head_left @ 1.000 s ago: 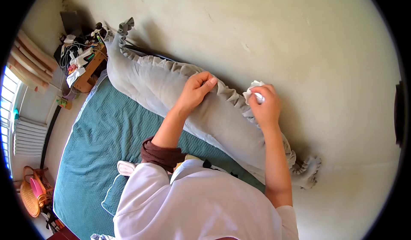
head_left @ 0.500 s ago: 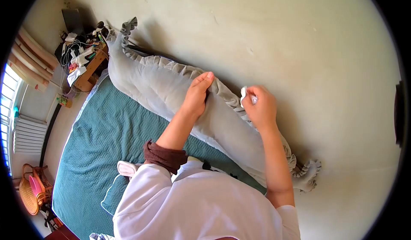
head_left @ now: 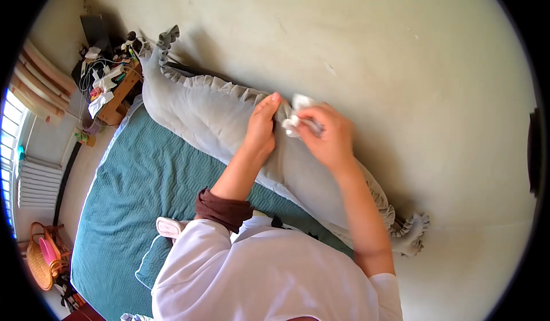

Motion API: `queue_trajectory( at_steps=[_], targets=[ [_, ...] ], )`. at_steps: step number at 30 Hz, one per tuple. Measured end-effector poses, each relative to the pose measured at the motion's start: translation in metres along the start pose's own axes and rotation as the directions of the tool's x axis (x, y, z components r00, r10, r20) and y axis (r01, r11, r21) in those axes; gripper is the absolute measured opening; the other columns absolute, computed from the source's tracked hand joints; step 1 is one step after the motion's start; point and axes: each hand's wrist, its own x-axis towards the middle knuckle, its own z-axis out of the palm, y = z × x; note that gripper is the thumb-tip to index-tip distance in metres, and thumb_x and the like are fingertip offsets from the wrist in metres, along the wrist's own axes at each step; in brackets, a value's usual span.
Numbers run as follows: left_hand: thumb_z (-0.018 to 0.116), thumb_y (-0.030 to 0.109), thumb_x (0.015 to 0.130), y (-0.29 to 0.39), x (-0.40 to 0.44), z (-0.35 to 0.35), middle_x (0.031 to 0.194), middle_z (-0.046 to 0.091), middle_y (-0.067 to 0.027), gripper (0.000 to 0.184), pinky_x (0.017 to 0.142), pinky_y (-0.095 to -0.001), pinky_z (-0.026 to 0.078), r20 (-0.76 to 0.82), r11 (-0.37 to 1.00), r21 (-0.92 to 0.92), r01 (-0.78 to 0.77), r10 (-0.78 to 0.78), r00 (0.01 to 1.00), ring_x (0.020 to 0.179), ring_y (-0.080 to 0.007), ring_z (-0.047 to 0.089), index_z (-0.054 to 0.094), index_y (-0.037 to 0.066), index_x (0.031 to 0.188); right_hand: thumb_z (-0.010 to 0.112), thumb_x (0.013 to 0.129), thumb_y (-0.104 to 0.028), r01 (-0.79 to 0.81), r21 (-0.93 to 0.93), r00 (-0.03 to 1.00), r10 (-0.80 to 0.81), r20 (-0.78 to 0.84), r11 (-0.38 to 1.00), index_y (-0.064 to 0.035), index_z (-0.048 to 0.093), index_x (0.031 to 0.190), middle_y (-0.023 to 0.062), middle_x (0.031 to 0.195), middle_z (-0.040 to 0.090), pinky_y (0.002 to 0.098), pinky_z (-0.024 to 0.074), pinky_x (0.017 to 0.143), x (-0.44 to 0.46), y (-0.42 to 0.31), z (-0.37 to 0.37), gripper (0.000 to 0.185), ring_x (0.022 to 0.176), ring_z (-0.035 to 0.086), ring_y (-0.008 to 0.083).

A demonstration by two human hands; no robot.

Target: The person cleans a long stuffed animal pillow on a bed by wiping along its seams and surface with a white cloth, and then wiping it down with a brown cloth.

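A long grey cushion cover with a ruffled edge lies along the wall side of the bed. My left hand is closed on its ruffled upper edge near the middle, thumb pointing up. Just to the right, my right hand pinches a crumpled white tissue, slightly blurred, against or right over the ruffle. Whether the tissue touches the fabric cannot be made out.
A teal quilted bedspread covers the bed. At the upper left stands a wooden table loaded with cables and papers. A wicker basket and a radiator are at the left. The pale wall rises behind.
My right hand has moved left with the white tissue, from beyond the ruffle to beside my left hand. My left hand has turned slightly, its thumb now up, still at the ruffled edge.
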Motion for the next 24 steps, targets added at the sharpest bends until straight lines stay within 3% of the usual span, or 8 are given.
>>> queue_trajectory(
  at_steps=[4, 6, 10, 12, 14, 20, 22, 24],
  targets=[
    [0.049, 0.024, 0.099, 0.004, -0.003, -0.004, 0.076, 0.059, 0.0000, 0.024, 0.067, -0.0273, 0.045, -0.144, 0.999, -0.048, 0.013, -0.020, 0.989, 0.072, -0.0106, 0.055, 0.057, 0.008, 0.084, 0.066, 0.076, -0.010, -0.115, -0.122, 0.979, 0.133, 0.154, 0.986, -0.0072, 0.065, 0.084, 0.0102, 0.077, 0.064, 0.0400, 0.0493, 0.063, -0.014, 0.031, 0.027, 0.009, 0.071, 0.063, 0.0316],
    [0.049, 0.027, 0.099, -0.002, -0.001, -0.019, 0.078, 0.057, -0.0018, 0.024, 0.068, -0.0274, 0.045, 0.162, 0.998, -0.053, 0.022, -0.013, 0.987, 0.072, -0.0129, 0.054, 0.054, 0.009, 0.083, 0.064, 0.076, -0.009, -0.152, -0.190, 0.962, 0.189, 0.199, 0.970, -0.0065, 0.065, 0.083, 0.0105, 0.077, 0.064, 0.0403, 0.0490, 0.062, -0.025, 0.037, 0.013, 0.007, 0.071, 0.062, 0.0318],
    [0.047, 0.025, 0.100, 0.006, -0.006, 0.005, 0.075, 0.057, -0.0003, 0.027, 0.064, -0.0261, 0.042, -0.038, 1.000, -0.021, 0.007, -0.008, 0.999, 0.067, -0.0101, 0.050, 0.056, 0.007, 0.081, 0.066, 0.076, -0.010, -0.167, -0.318, 0.965, 0.221, 0.142, 0.933, -0.0087, 0.065, 0.085, 0.0096, 0.080, 0.063, 0.0397, 0.0498, 0.065, -0.012, 0.010, -0.006, 0.009, 0.075, 0.062, 0.0318],
    [0.047, 0.025, 0.100, 0.002, -0.005, -0.002, 0.075, 0.057, -0.0001, 0.028, 0.064, -0.0261, 0.042, -0.050, 1.000, 0.002, 0.014, -0.013, 0.999, 0.068, -0.0100, 0.051, 0.056, 0.007, 0.081, 0.068, 0.074, -0.008, 0.010, -0.155, 0.990, -0.032, -0.141, 0.988, -0.0091, 0.064, 0.092, 0.0095, 0.088, 0.062, 0.0392, 0.0497, 0.070, 0.006, -0.012, 0.004, 0.018, 0.082, 0.061, 0.0314],
    [0.046, 0.026, 0.100, 0.001, -0.004, -0.002, 0.074, 0.057, 0.0001, 0.028, 0.065, -0.0262, 0.043, -0.062, 0.999, 0.027, 0.017, -0.015, 0.998, 0.068, -0.0099, 0.051, 0.056, 0.007, 0.082, 0.070, 0.070, -0.004, 0.140, -0.152, 0.990, -0.135, 0.041, 0.978, -0.0079, 0.063, 0.095, 0.0096, 0.090, 0.061, 0.0408, 0.0491, 0.074, -0.003, 0.006, 0.025, 0.025, 0.086, 0.060, 0.0307],
    [0.046, 0.027, 0.100, -0.002, 0.000, -0.010, 0.079, 0.059, -0.0030, 0.028, 0.067, -0.0281, 0.045, 0.003, 0.999, -0.031, 0.010, -0.010, 1.000, 0.071, -0.0135, 0.054, 0.057, 0.007, 0.085, 0.069, 0.069, -0.002, 0.004, -0.215, 0.989, 0.028, 0.146, 0.977, -0.0094, 0.065, 0.084, 0.0073, 0.084, 0.059, 0.0392, 0.0496, 0.067, -0.044, 0.017, -0.006, 0.018, 0.080, 0.060, 0.0289],
    [0.047, 0.026, 0.100, 0.000, 0.000, -0.009, 0.079, 0.061, -0.0001, 0.028, 0.068, -0.0254, 0.045, 0.042, 1.000, -0.021, 0.002, -0.001, 0.999, 0.072, -0.0098, 0.055, 0.059, 0.007, 0.083, 0.069, 0.068, -0.002, 0.046, -0.398, 0.986, -0.106, -0.128, 0.916, -0.0093, 0.065, 0.081, 0.0084, 0.082, 0.059, 0.0378, 0.0497, 0.064, -0.037, 0.007, -0.022, 0.015, 0.076, 0.061, 0.0286],
    [0.048, 0.025, 0.100, 0.001, 0.000, -0.007, 0.079, 0.062, -0.0001, 0.027, 0.068, -0.0262, 0.045, 0.064, 0.998, -0.054, 0.018, -0.015, 0.998, 0.072, -0.0105, 0.056, 0.059, 0.007, 0.084, 0.070, 0.069, -0.002, 0.125, -0.504, 0.960, -0.233, -0.157, 0.854, -0.0071, 0.065, 0.089, 0.0091, 0.082, 0.059, 0.0371, 0.0501, 0.063, -0.024, 0.006, -0.022, 0.021, 0.072, 0.060, 0.0280]
  ],
)
